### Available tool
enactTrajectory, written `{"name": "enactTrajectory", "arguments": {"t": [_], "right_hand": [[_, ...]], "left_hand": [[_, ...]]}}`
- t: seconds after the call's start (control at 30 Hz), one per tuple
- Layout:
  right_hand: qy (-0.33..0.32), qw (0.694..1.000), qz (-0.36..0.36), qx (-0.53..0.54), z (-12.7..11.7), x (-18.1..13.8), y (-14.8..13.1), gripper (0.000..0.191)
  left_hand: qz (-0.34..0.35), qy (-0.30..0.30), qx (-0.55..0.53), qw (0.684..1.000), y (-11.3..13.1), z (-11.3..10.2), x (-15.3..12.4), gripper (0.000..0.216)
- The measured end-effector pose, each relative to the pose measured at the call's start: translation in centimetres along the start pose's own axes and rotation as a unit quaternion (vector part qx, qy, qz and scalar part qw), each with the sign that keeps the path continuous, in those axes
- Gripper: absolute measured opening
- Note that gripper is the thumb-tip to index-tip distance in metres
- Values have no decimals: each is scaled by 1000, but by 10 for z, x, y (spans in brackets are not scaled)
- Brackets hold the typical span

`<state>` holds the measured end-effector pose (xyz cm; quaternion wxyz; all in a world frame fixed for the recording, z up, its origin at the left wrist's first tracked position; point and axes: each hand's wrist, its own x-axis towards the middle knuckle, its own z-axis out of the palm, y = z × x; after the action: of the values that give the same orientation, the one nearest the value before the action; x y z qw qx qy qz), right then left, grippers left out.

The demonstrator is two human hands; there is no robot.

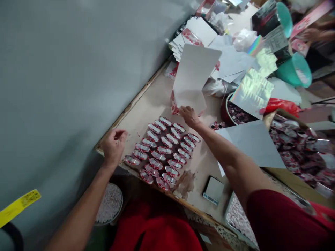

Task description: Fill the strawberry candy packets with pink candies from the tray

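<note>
Right hand point(190, 116) gripping white card point(195, 75), left hand point(113, 146) beside capsules point(162, 153)

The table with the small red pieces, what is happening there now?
A person works at a cluttered table. The right hand holds the lower edge of a white folded card, raised upright. The left hand hovers empty, fingers loosely curled, beside rows of small red-and-silver packets laid out near the table's front edge. A small scale lies further right, and a teal funnel stands among loose papers.
</note>
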<state>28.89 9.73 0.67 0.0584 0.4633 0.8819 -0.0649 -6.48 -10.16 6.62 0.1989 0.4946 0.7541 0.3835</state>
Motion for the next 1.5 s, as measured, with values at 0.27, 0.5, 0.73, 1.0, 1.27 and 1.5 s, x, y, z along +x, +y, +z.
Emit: {"name": "enactTrajectory", "arguments": {"t": [0.27,0.5,0.73,1.0,1.27,1.5], "right_hand": [[2,990,26,142,-10,-43,19,61],[-127,971,112,168,19,-177,-5,105],[-49,977,89,189,50,-139,-2,78],[-32,955,243,166,44,-119,-23,99],[-76,945,250,196,27,-126,-13,62],[156,882,246,370,-63,-103,65,69]], "left_hand": [[365,-221,58,903,71,139,65,23],[461,-483,134,732,98,203,66,64],[471,-580,213,629,104,231,72,84],[406,-547,312,662,113,245,42,88],[373,-495,331,711,130,248,26,45],[308,-397,202,841,170,218,88,76]]}}
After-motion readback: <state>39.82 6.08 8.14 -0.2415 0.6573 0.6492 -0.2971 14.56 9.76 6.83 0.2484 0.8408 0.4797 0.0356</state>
